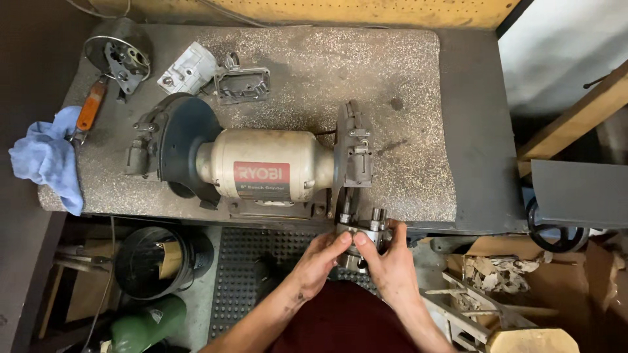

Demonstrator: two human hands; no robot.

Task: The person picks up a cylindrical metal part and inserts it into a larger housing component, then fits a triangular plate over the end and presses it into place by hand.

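while a bench grinder (261, 171) sits on the speckled workbench (405, 85), a black bucket (154, 261) stands below. both the left hand (318, 260) and right hand (386, 261) pinch a small metal part (366, 229), fingers curled tight.

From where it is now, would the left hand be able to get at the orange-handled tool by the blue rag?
Probably not at once: the left hand grips the metal part together with the right hand, and the orange-handled tool lies beyond the bench grinder.

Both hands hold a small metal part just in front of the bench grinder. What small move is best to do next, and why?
Probably lift the metal part a little toward the grinder's right-hand wheel. The left hand and right hand grip it together just below the bench edge, directly under that wheel, so only a short raise seems needed. Whether the wheel is spinning cannot be told.
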